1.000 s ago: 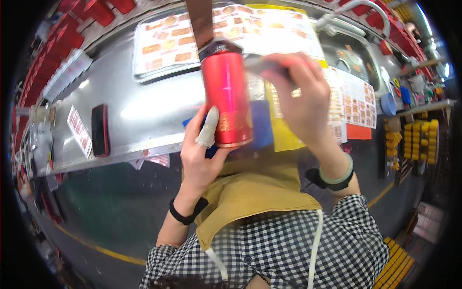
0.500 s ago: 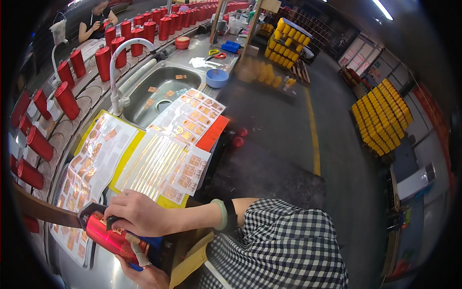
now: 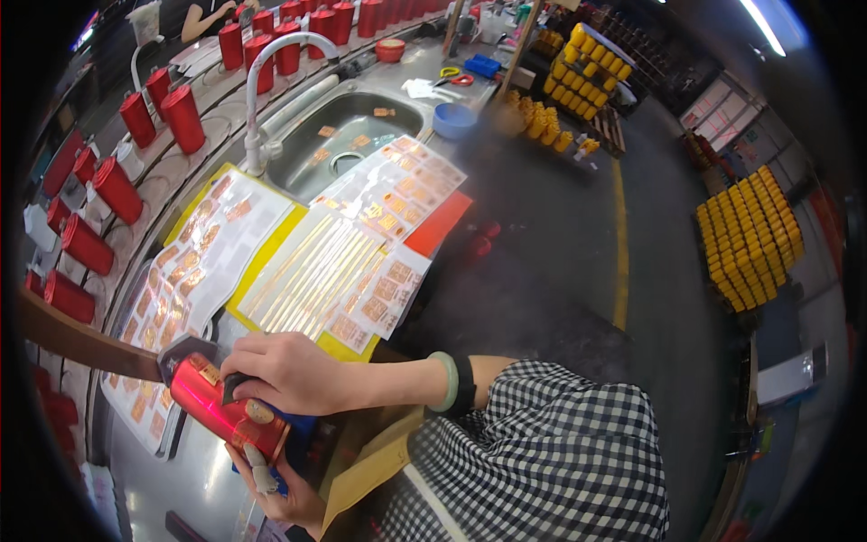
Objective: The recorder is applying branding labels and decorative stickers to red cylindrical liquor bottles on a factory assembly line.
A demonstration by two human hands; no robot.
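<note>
A shiny red bottle (image 3: pixel 212 394) with gold stickers lies tilted, one end against a dark angular holder (image 3: pixel 188 355) on a brown bar. My right hand (image 3: pixel 293 372), wearing a pale green bangle, is closed on a small black scraper (image 3: pixel 234 387) that presses on the bottle's upper side. Below, my left hand (image 3: pixel 291 495) grips the bottle's lower end. A greyish wrap (image 3: pixel 262 472) covers one of its fingers. A round gold sticker (image 3: pixel 260 412) shows on the bottle near that end. Part of the left palm is hidden.
Gold sticker sheets (image 3: pixel 316 271) lie beyond my hands, beside a metal sink (image 3: pixel 361 107) with a white tap (image 3: pixel 253 99). Red bottles (image 3: pixel 116 190) line a conveyor at left. A blue bowl (image 3: pixel 454 120) and scissors (image 3: pixel 456 79) stand farther off. Yellow stacks (image 3: pixel 750 239) occupy the floor at right.
The view has swung, so the scene sits higher and farther right. The bottle looks turned, with its round gold sticker now plainly visible. Both hands stay on their holds.
</note>
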